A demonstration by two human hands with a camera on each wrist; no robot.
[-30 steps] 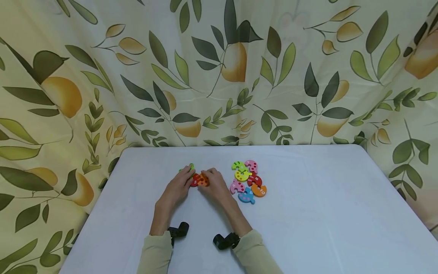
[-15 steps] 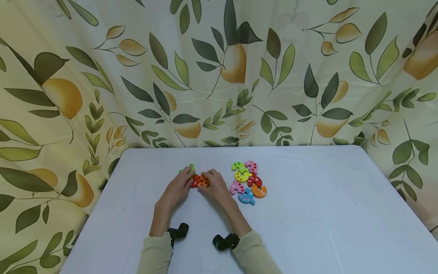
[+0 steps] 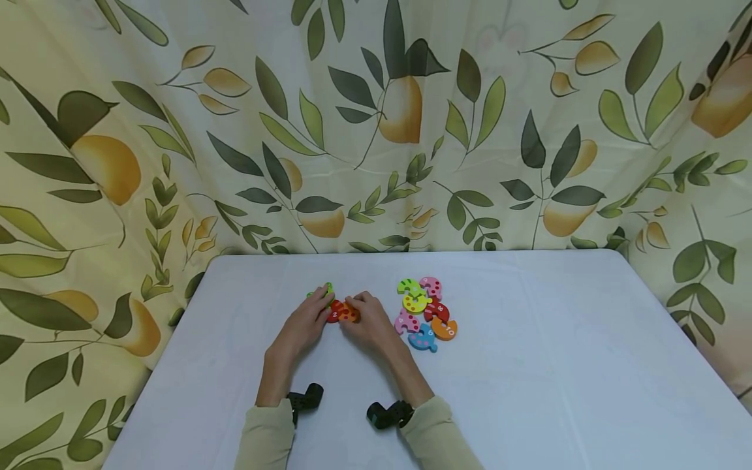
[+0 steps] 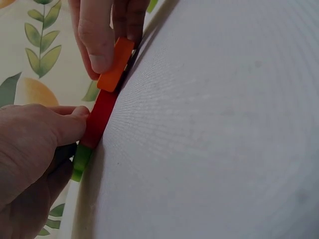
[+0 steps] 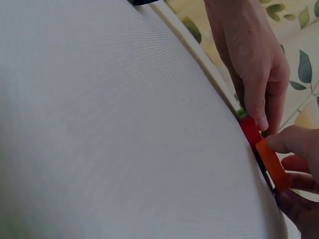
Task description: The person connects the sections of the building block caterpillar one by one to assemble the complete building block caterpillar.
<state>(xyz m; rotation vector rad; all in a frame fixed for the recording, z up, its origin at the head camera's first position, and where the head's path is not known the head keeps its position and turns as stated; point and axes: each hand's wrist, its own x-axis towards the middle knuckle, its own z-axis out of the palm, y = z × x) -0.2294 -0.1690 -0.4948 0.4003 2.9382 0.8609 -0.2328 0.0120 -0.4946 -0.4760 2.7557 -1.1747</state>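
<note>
Small painted wooden puzzle pieces with numbers lie on the white table. My left hand holds a red piece, thumb at its near edge. A green piece adjoins the red one, mostly hidden under the left fingers in the head view. My right hand pinches an orange spotted piece between thumb and fingers. In the left wrist view the orange piece meets the end of the red piece and sits slightly higher than it. The far sides of these pieces are hidden by my fingers.
Right of my hands lies a cluster of several pieces, among them a yellow one, a blue one, a red one and an orange one. Behind the table hangs a leaf-patterned curtain.
</note>
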